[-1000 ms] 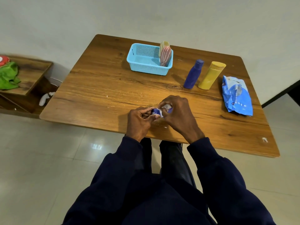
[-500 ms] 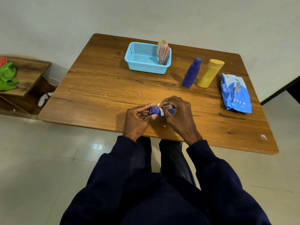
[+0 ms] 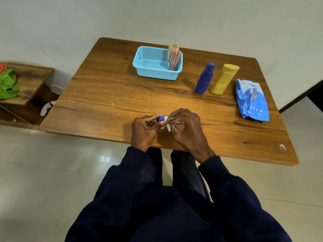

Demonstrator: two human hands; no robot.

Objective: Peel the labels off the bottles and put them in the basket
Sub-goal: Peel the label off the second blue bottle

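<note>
A small blue bottle (image 3: pixel 161 118) lies sideways near the table's front edge, mostly hidden between my hands. My left hand (image 3: pixel 143 131) grips its left end. My right hand (image 3: pixel 185 129) covers the rest and pinches a white strip of label (image 3: pixel 168 126) that curls off the bottle. A light blue basket (image 3: pixel 151 66) stands at the back of the table, with two bottles (image 3: pixel 174 58) upright in its right corner. A blue bottle (image 3: pixel 204 78) and a yellow bottle (image 3: pixel 224 79) stand to the right of the basket.
A crumpled blue and white packet (image 3: pixel 251 101) lies at the table's right side. White label scraps dot the wooden table (image 3: pixel 97 102). A low wooden shelf (image 3: pixel 26 84) with a green cloth (image 3: pixel 7 84) stands to the left.
The white label strip now hangs further off the small bottle under my right hand's fingers. Both hands stay at the same spot by the front edge.
</note>
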